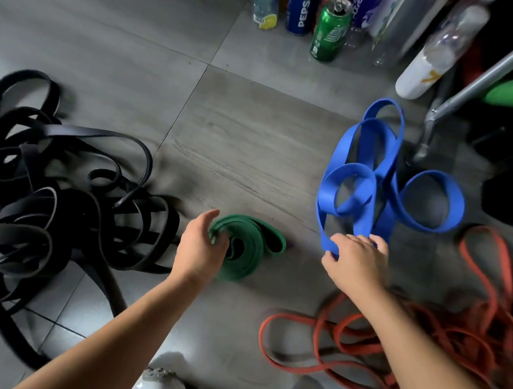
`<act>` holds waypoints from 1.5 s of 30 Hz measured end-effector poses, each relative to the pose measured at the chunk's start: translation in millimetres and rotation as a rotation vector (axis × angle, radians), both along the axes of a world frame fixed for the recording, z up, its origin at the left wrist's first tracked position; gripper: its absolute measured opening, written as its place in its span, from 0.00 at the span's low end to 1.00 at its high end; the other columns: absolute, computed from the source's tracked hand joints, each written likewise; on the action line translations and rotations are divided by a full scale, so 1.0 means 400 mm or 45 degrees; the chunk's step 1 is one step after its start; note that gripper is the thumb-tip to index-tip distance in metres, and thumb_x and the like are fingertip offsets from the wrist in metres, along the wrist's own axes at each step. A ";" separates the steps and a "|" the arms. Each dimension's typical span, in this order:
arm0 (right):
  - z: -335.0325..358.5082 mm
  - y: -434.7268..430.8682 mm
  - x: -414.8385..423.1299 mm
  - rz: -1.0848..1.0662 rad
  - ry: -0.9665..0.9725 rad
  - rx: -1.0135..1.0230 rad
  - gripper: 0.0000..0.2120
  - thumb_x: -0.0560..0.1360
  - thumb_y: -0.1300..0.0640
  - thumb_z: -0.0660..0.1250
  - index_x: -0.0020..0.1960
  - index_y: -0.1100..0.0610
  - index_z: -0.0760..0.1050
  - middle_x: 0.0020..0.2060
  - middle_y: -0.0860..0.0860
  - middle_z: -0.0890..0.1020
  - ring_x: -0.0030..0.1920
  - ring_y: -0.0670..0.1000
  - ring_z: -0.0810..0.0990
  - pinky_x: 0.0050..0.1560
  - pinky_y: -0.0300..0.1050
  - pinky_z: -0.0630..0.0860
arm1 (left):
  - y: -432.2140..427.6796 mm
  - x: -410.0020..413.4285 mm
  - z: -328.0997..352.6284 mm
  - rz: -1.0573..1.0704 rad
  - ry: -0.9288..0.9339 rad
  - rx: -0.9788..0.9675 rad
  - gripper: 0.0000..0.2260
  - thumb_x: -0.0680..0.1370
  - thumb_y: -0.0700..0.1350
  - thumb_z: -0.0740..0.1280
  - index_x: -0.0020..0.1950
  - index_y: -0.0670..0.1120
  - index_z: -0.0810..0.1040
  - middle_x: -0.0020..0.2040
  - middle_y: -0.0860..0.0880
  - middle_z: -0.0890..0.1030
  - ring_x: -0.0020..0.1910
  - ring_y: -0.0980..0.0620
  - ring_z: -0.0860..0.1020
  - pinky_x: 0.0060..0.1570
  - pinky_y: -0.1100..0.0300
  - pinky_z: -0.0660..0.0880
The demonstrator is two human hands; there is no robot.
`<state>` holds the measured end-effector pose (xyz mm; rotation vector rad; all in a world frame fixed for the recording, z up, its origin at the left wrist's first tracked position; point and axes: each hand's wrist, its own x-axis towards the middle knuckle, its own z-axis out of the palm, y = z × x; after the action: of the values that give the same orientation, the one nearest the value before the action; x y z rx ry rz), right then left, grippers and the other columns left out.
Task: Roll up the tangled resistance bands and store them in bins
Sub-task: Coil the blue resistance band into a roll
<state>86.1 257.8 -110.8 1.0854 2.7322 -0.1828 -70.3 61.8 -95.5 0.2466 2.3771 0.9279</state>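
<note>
Left grip [202,246]: fingers curled round near-left edge of green band [253,258], loosely coiled on floor [238,147], just right of palm. Right grip [354,258]: closed on near end of blue band [360,170]; tangle stretches straight ahead, long axis away from body. No bin in view.

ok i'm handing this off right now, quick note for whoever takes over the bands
Left hand: grips the green band, loosely coiled on the floor between the hands.
Right hand: grips the near end of the blue band, which lies in open loops.
Black bands: tangled pile on the left.
Orange bands: tangled on the right.
Done: green mostly coiled.
Left: roll blue, black and orange, then store everything. No bin is in view.
</note>
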 end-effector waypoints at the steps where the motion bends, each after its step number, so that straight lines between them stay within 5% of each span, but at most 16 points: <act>1: 0.026 -0.004 -0.002 -0.068 0.111 -0.049 0.05 0.65 0.55 0.67 0.35 0.57 0.74 0.30 0.53 0.79 0.39 0.57 0.78 0.54 0.48 0.61 | 0.004 0.009 0.020 -0.028 0.038 -0.002 0.21 0.76 0.40 0.65 0.69 0.45 0.70 0.66 0.45 0.73 0.67 0.49 0.70 0.66 0.56 0.66; 4: 0.128 -0.017 0.014 -0.134 0.247 -0.186 0.10 0.63 0.54 0.71 0.37 0.60 0.74 0.32 0.58 0.80 0.37 0.61 0.79 0.44 0.50 0.70 | 0.019 0.045 0.104 -0.121 0.088 0.005 0.21 0.76 0.39 0.65 0.69 0.45 0.70 0.66 0.46 0.73 0.67 0.49 0.69 0.65 0.58 0.64; 8: 0.288 -0.073 0.098 -0.182 0.469 -0.373 0.14 0.66 0.62 0.70 0.52 0.62 0.77 0.44 0.59 0.82 0.47 0.61 0.78 0.47 0.49 0.71 | 0.020 0.133 0.279 -0.347 0.136 0.073 0.23 0.76 0.39 0.66 0.70 0.43 0.67 0.66 0.46 0.72 0.67 0.48 0.69 0.62 0.66 0.60; 12: 0.469 -0.146 0.197 -0.332 0.722 -0.666 0.19 0.63 0.56 0.71 0.54 0.57 0.79 0.45 0.53 0.82 0.46 0.56 0.80 0.50 0.48 0.76 | 0.003 0.224 0.474 -0.590 0.017 0.138 0.20 0.75 0.41 0.67 0.67 0.46 0.69 0.55 0.50 0.75 0.53 0.52 0.74 0.58 0.56 0.69; 14: 0.573 -0.177 0.243 -0.367 0.789 -0.809 0.22 0.59 0.49 0.69 0.52 0.53 0.78 0.45 0.51 0.83 0.45 0.52 0.80 0.50 0.49 0.77 | -0.006 0.262 0.580 -0.715 0.001 0.216 0.19 0.75 0.40 0.68 0.64 0.49 0.69 0.52 0.51 0.74 0.49 0.53 0.73 0.56 0.53 0.71; 17: 0.743 -0.220 0.287 -0.283 0.857 -0.870 0.17 0.62 0.59 0.71 0.50 0.51 0.75 0.41 0.46 0.80 0.41 0.45 0.77 0.43 0.33 0.72 | -0.024 0.308 0.727 -0.909 0.138 0.206 0.33 0.72 0.43 0.72 0.73 0.51 0.62 0.63 0.49 0.70 0.58 0.49 0.75 0.59 0.60 0.70; 19: 0.867 -0.256 0.315 -0.087 0.825 -0.896 0.14 0.62 0.59 0.69 0.47 0.52 0.77 0.35 0.42 0.76 0.34 0.39 0.73 0.35 0.31 0.68 | -0.041 0.340 0.826 -0.990 0.149 0.269 0.36 0.70 0.44 0.74 0.74 0.56 0.60 0.64 0.52 0.65 0.58 0.49 0.74 0.56 0.65 0.70; 23: 1.053 -0.324 0.383 0.124 0.762 -0.889 0.08 0.59 0.57 0.66 0.39 0.50 0.75 0.29 0.44 0.74 0.29 0.41 0.70 0.32 0.35 0.68 | -0.090 0.417 0.973 -1.246 0.401 0.322 0.20 0.69 0.47 0.72 0.60 0.48 0.75 0.55 0.51 0.76 0.50 0.50 0.77 0.50 0.59 0.75; 26: 1.132 -0.347 0.458 0.108 0.841 -0.891 0.11 0.65 0.64 0.71 0.46 0.56 0.77 0.37 0.53 0.80 0.37 0.47 0.75 0.40 0.45 0.72 | -0.146 0.476 1.063 -0.999 0.343 0.560 0.08 0.69 0.40 0.71 0.46 0.48 0.78 0.40 0.53 0.79 0.41 0.55 0.78 0.43 0.65 0.74; 28: 1.170 -0.369 0.509 0.085 0.902 -0.871 0.15 0.66 0.63 0.76 0.47 0.51 0.76 0.42 0.53 0.82 0.40 0.46 0.78 0.46 0.46 0.76 | -0.185 0.501 1.129 -0.805 0.216 0.782 0.13 0.70 0.34 0.72 0.43 0.52 0.76 0.39 0.56 0.79 0.37 0.63 0.78 0.41 0.71 0.74; 32: 1.249 -0.449 0.551 0.144 1.131 -0.873 0.13 0.63 0.55 0.77 0.45 0.49 0.78 0.43 0.54 0.82 0.43 0.46 0.79 0.51 0.48 0.76 | -0.250 0.555 1.250 -0.833 0.025 1.027 0.13 0.71 0.32 0.71 0.45 0.50 0.78 0.37 0.55 0.83 0.36 0.60 0.80 0.41 0.60 0.80; 39: 1.324 -0.565 0.553 0.337 1.376 -0.927 0.16 0.66 0.50 0.74 0.52 0.43 0.76 0.49 0.44 0.82 0.54 0.46 0.79 0.62 0.46 0.72 | -0.358 0.593 1.390 -0.831 -0.132 1.280 0.08 0.73 0.35 0.67 0.50 0.46 0.78 0.39 0.52 0.84 0.39 0.56 0.82 0.40 0.63 0.79; 45: 1.289 -0.610 0.541 0.193 1.464 -0.923 0.16 0.68 0.64 0.73 0.50 0.48 0.76 0.44 0.50 0.83 0.42 0.43 0.80 0.47 0.34 0.76 | -0.427 0.572 1.327 -0.650 -0.243 1.304 0.11 0.67 0.42 0.68 0.49 0.46 0.79 0.40 0.50 0.84 0.39 0.55 0.82 0.39 0.64 0.79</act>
<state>302.6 14.0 404.9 0.5990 3.0042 -2.1190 158.6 -109.1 435.3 1.0277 1.3620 1.7025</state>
